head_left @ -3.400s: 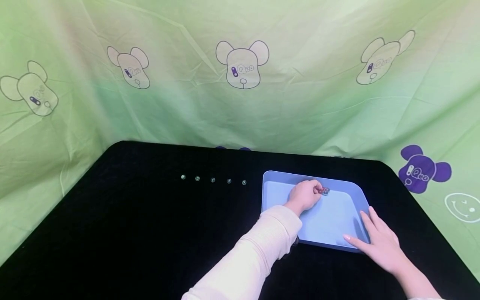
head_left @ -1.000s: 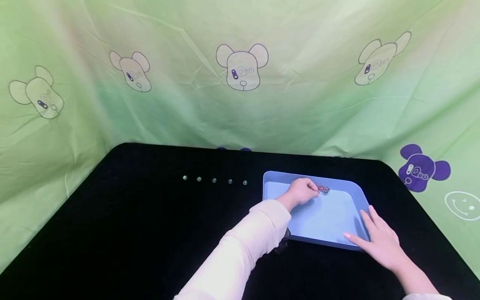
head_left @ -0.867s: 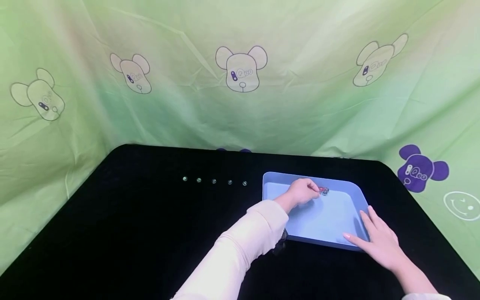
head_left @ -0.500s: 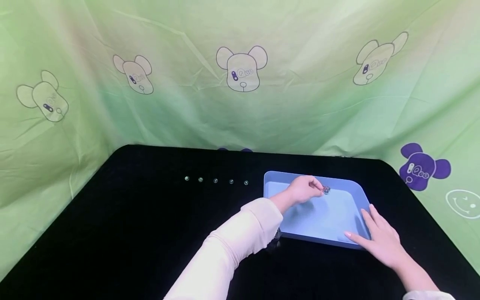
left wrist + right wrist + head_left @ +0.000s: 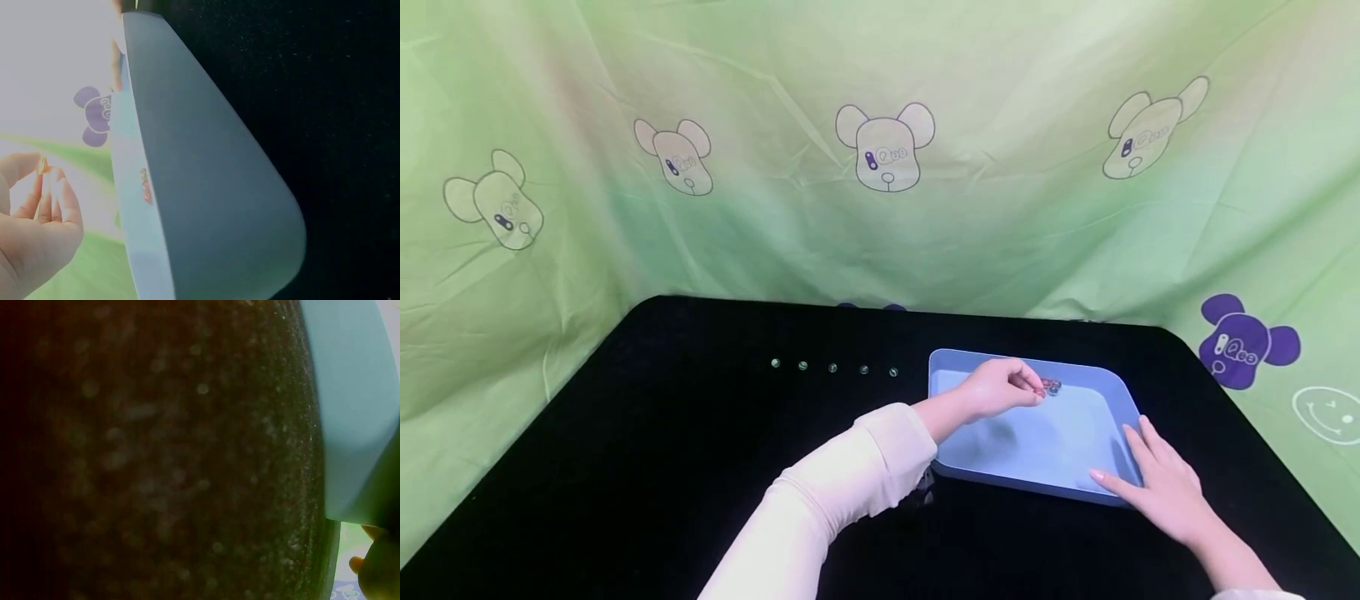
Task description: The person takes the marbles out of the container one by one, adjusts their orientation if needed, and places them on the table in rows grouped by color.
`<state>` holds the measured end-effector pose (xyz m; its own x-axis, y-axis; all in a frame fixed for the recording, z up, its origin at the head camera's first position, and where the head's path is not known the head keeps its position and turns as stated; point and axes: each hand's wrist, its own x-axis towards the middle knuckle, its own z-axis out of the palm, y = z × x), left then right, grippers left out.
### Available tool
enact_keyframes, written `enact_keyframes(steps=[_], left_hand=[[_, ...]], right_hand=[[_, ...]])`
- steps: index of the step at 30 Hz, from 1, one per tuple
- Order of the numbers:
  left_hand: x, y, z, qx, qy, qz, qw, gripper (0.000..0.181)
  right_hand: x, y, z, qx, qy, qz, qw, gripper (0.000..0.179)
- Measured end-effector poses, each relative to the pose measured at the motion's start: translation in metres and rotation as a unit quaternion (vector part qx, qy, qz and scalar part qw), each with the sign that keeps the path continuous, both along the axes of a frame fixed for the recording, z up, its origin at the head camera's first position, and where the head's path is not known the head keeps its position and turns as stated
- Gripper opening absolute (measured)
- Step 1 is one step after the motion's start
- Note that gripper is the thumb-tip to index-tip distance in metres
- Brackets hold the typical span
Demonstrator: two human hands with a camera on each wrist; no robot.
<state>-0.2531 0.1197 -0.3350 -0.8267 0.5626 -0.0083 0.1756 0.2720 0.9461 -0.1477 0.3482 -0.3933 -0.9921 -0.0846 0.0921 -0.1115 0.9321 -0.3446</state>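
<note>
At the left, a row of five small glassy balls lies on the black cloth, each apart from the next, the last just outside the tray. Next comes the left hand, reaching in over the tray's left part; its thumb and fingertips meet in a pinch on one small ball, which looks reddish from the head and orange-yellow from the wrist, so its true colour is hard to tell. Just beyond those fingertips, a cluster of red and clear balls sits by the far wall of the blue tray. Rightmost, the right hand rests at the tray's near right corner, fingers apart and gripping nothing, apparently steadying it. The step in hand seems to be picking a single ball out of the cluster; the next move calls for a firm pinch and a lift that clears the tray wall without disturbing the others.
</note>
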Motion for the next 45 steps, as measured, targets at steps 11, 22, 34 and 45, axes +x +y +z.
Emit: enact_keyframes(steps=[11, 22, 34, 45], left_hand=[[0.004, -0.031, 0.003, 0.039, -0.011, -0.022, 0.9989, 0.008], [-0.005, -0.063, 0.003, 0.044, 0.007, -0.019, 0.9988, 0.011], [-0.009, -0.094, -0.004, 0.04, 0.007, 0.016, 0.9991, 0.011], [-0.012, -0.116, -0.012, 0.051, 0.018, 0.032, 0.998, 0.013]], right_hand=[[0.001, 0.0, -0.001, 0.003, 0.005, 0.001, 1.0, 0.081], [-0.002, -0.001, 0.0, 0.002, 0.008, 0.003, 1.0, 0.081], [-0.002, -0.001, 0.0, 0.005, -0.005, 0.001, 1.0, 0.081], [-0.004, -0.002, -0.001, 0.01, -0.003, -0.003, 0.9999, 0.082]])
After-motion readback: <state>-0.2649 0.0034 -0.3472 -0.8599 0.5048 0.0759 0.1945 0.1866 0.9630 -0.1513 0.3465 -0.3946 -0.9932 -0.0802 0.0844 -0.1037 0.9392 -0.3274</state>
